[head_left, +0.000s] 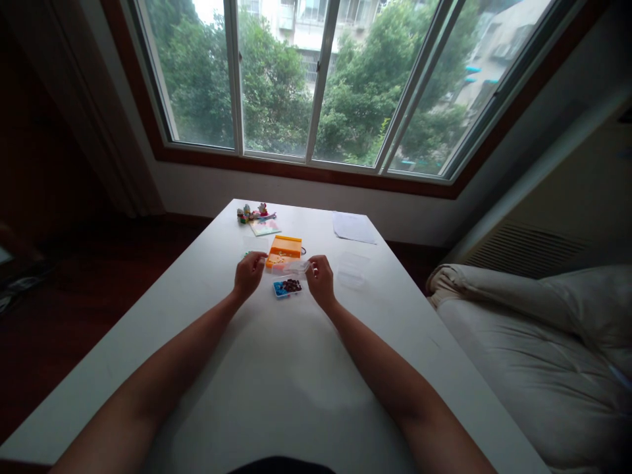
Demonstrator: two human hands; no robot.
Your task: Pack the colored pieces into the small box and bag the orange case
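Observation:
Both my arms reach out over a white table (pixel 276 368). My left hand (pixel 248 273) is curled, its fingertips pinched near a small greenish piece that is too small to name. My right hand (pixel 320 280) is closed on a clear plastic bag (pixel 295 267) that stretches between the two hands. Just below the bag lies a small blue tray (pixel 287 287) with dark little pieces in it. Behind the hands stands an orange plastic box (pixel 284 251).
At the table's far end stand small colourful toy figures (pixel 254 212) and a pale card (pixel 265 227). A white sheet (pixel 353 228) and a clear plastic container (pixel 351 270) lie at the right. A cushioned seat (pixel 533 342) is beside the table's right edge; a big window is behind.

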